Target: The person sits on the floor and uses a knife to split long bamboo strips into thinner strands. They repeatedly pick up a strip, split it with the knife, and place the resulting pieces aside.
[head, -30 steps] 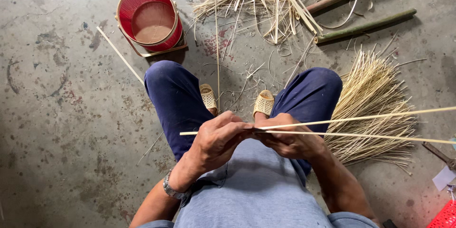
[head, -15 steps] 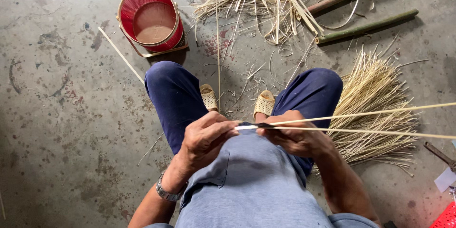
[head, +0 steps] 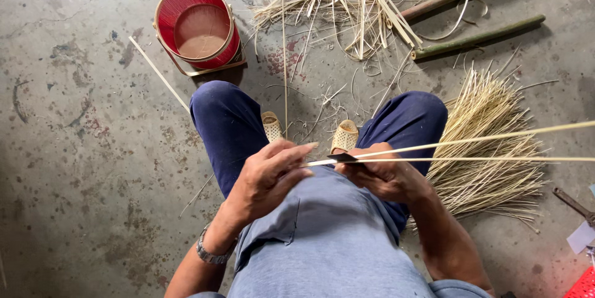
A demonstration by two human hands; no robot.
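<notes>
I sit on a concrete floor with my knees apart. My right hand (head: 384,171) grips a dark knife blade (head: 343,158) whose edge sits in the end of a long pale bamboo strip (head: 471,143). The strip is split into two thin halves that fan out to the right. My left hand (head: 273,174), with a wristwatch (head: 211,253) on it, pinches the near end of the strip just left of the blade.
A red bucket (head: 168,16) stands on the floor ahead to the left. Loose bamboo slivers (head: 338,0) lie ahead, with two bamboo poles (head: 477,37) beside them. A fan of thin sticks (head: 489,149) lies by my right knee. A single stick (head: 158,73) lies near the bucket.
The strip's left end, which stuck out past my left hand, has slid right until only its tip is at my fingers. The dark blade now shows between my hands.
</notes>
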